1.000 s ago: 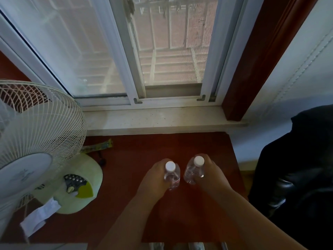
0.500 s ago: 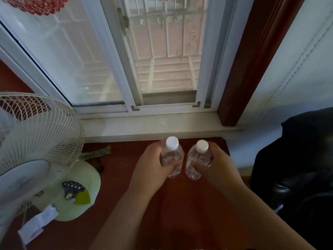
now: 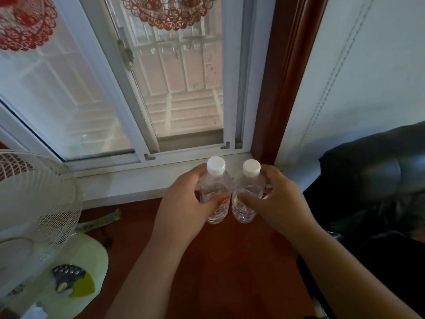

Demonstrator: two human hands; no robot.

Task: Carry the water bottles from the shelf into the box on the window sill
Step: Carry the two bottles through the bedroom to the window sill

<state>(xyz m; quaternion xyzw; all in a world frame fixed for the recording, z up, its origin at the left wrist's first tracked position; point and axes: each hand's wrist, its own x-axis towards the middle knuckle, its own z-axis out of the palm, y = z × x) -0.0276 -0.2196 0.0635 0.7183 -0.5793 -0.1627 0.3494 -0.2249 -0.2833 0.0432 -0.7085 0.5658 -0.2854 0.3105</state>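
A single wide-angle head-worn camera looks forward and steeply down, close over the pale stone window sill (image 3: 128, 185) and the reddish-brown wooden surface (image 3: 230, 261) below it, the white-framed sliding window (image 3: 128, 93) filling its upper half.

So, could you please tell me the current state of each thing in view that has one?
Left bottle: capped, upright, gripped by the left hand.
Right bottle: capped, upright, gripped by the right hand.
Window: inner sash slid partly aside.
Fan: whether running cannot be told.
Window sill: no box in view.
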